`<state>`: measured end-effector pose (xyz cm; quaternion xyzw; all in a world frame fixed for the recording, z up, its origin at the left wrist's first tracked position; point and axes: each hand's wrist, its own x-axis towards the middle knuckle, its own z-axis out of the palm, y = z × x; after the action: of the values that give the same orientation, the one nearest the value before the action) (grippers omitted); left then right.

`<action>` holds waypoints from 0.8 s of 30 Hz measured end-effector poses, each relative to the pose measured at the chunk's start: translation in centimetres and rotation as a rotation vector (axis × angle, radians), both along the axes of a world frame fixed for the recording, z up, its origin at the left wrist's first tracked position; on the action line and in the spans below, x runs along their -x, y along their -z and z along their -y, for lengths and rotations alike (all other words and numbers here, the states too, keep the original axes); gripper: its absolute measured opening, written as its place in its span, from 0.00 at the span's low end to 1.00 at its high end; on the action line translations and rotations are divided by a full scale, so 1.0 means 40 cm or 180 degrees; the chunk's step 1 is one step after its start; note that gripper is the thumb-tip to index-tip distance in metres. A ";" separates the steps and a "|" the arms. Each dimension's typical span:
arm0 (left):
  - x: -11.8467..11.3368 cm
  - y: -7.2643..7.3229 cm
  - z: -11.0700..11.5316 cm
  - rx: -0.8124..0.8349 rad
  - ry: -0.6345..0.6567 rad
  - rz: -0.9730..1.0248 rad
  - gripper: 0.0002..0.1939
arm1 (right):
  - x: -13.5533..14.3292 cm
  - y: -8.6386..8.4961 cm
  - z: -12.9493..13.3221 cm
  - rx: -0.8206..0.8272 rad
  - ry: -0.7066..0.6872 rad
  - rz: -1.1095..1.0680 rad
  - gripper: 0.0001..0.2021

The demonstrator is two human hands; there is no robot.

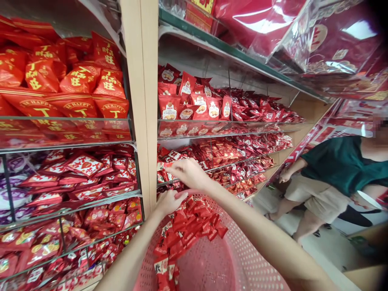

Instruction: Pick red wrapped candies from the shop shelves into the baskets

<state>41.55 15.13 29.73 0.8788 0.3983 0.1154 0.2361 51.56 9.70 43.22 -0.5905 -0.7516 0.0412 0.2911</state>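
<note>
My left hand (169, 202) is closed round the far rim of a pink perforated plastic basket (257, 246), its thumb lying over the edge. Small red candy packets (194, 220) are heaped at the far side of the basket, and a few with black characters on white lie at its left. Above that rim, my right hand (190, 173) reaches across to the shelf. Its thumb and fingers are pinched together on a red-and-white candy packet (163, 166) at the left end of the shelf compartment. The fingertips partly cover this packet.
A wooden upright (141, 101) divides two shelf units stocked with red packets (79, 79). Overhead juts a glass shelf edge (242, 48) with wrapped red boxes above it. At the right, a person in a dark green top (336, 161) stands in the aisle.
</note>
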 end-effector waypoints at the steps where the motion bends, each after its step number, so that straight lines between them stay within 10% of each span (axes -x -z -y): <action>1: -0.001 0.001 0.000 -0.0101 -0.0012 -0.0057 0.29 | -0.007 -0.008 -0.040 -0.0064 0.0213 0.0212 0.15; 8: 0.001 -0.004 0.002 -0.0226 0.0025 -0.0171 0.31 | 0.018 0.045 -0.237 0.0711 0.0646 0.1633 0.20; 16: -0.001 -0.004 0.002 -0.0254 -0.0006 -0.0213 0.32 | -0.014 0.021 -0.229 0.0612 0.0698 0.1445 0.20; 19: -0.002 0.000 0.001 -0.0259 -0.0050 -0.0217 0.32 | -0.042 0.000 -0.153 0.0275 0.0475 0.0722 0.18; 24: 0.000 -0.005 0.003 -0.0181 0.0056 -0.0146 0.29 | -0.039 0.033 0.051 0.0798 -0.0639 -0.2461 0.15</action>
<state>41.54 14.99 29.92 0.8911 0.3924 0.1045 0.2029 53.10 7.66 41.89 -0.4862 -0.6300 0.3791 0.4722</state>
